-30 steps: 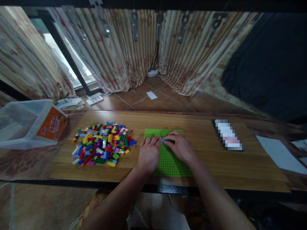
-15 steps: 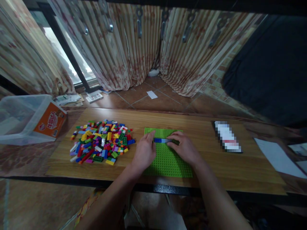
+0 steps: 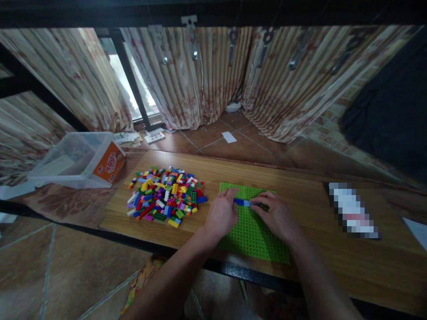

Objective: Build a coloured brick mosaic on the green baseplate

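A green studded baseplate (image 3: 255, 242) lies on the wooden table in front of me. Across its upper part runs a short row of blue and light blue toy bricks (image 3: 242, 202). My left hand (image 3: 222, 213) is closed at the row's left end, fingers together and covering that end. From the other side, the thumb and fingers of my right hand (image 3: 275, 212) pinch the right end, where a darker piece shows partly between them. The fingers hide how far the row extends and whether it is pressed onto the studs.
Left of the baseplate spreads a pile of mixed toy bricks (image 3: 167, 195). A clear plastic box (image 3: 76, 166) with an orange label stands beyond it at the far left. To the right lies a blurred-out flat object (image 3: 352, 211), with white paper (image 3: 415, 231) near the edge.
The view has swung left and tilted slightly, so everything on the table appears further right. Both hands keep their places at the ends of the brick row.
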Demonstrator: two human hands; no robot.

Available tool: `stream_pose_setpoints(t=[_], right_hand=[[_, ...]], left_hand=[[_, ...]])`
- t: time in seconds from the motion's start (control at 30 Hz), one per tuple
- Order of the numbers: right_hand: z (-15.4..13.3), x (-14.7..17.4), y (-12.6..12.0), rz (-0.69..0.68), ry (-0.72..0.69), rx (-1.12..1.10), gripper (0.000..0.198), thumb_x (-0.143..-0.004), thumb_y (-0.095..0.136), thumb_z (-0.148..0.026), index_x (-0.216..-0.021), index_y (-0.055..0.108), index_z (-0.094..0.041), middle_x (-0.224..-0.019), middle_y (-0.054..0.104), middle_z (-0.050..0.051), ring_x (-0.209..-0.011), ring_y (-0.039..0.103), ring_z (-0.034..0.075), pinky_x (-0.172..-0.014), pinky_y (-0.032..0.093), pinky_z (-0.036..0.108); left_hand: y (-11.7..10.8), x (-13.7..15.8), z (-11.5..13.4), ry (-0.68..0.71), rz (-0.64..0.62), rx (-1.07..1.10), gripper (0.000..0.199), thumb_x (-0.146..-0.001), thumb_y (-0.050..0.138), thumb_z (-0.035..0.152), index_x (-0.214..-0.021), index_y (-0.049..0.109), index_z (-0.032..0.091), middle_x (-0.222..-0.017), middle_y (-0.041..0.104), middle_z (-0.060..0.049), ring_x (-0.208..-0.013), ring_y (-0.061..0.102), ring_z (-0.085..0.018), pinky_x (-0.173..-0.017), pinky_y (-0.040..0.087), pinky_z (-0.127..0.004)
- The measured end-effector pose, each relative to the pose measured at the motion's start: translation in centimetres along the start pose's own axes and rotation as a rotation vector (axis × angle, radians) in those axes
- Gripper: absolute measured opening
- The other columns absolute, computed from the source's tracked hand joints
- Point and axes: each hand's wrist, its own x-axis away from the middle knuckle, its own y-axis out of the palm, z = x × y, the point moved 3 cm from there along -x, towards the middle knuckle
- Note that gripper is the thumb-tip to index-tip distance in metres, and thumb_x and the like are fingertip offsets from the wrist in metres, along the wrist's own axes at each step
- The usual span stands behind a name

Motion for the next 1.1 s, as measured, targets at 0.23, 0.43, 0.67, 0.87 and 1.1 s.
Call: stream_pose_setpoints(t=[0.23, 0.43, 0.67, 0.87, 1.1], right_hand=[[-0.4, 0.0, -0.5, -0.003, 0.023, 0.015, 0.022, -0.085, 0.058, -0.039, -0.094, 0.071, -0.023, -0.098, 0.066, 0.006, -0.094, 0.060, 0.024, -0.087, 0.046, 0.043], [-0.5, -0.1, -0.5, 0.022, 0.030, 0.021, 0.023, -0.086, 0.057, -0.039, -0.093, 0.071, -0.023, -0.099, 0.068, 0.006, -0.095, 0.061, 0.023, -0.088, 0.046, 0.042], [-0.7, -0.2, -0.7, 0.045, 0.040, 0.003, 0.022, -0.086, 0.056, -0.038, -0.091, 0.071, -0.022, -0.098, 0.068, 0.006, -0.094, 0.062, 0.023, -0.088, 0.047, 0.042], [-0.8, -0.2, -1.7, 0.133, 0.064, -0.025, 0.023, -0.087, 0.054, -0.036, -0.091, 0.071, -0.022, -0.095, 0.070, 0.006, -0.091, 0.064, 0.022, -0.086, 0.048, 0.040], [-1.3, -0.1, -2.0, 0.137, 0.088, -0.007, 0.022, -0.087, 0.054, -0.032, -0.090, 0.072, -0.021, -0.093, 0.070, 0.006, -0.089, 0.064, 0.021, -0.085, 0.048, 0.038]], left_hand=[[-6.1, -0.3, -2.7, -0.074, -0.027, -0.289, 0.035, -0.073, 0.058, 0.011, -0.107, 0.065, 0.017, -0.102, 0.066, -0.008, -0.100, 0.056, -0.024, -0.097, 0.042, -0.039], [-6.8, 0.4, -3.6, -0.137, -0.118, -0.487, 0.019, -0.072, 0.059, 0.012, -0.086, 0.070, 0.018, -0.109, 0.063, -0.011, -0.104, 0.051, -0.031, -0.084, 0.044, -0.044], [-6.9, 0.0, -4.0, -0.103, -0.070, -0.416, 0.013, -0.076, 0.058, 0.014, -0.078, 0.070, 0.018, -0.105, 0.065, -0.010, -0.099, 0.055, -0.027, -0.086, 0.043, -0.041], [-6.0, -0.3, -2.6, -0.094, -0.110, -0.093, 0.011, -0.084, 0.055, 0.021, -0.084, 0.066, 0.019, -0.084, 0.067, -0.003, -0.081, 0.061, -0.017, -0.074, 0.045, -0.028], [-2.7, 0.9, 0.0, -0.180, -0.207, -0.070, 0.013, -0.085, 0.059, 0.030, -0.092, 0.062, 0.020, -0.079, 0.069, -0.003, -0.074, 0.066, -0.017, -0.066, 0.045, -0.026]])
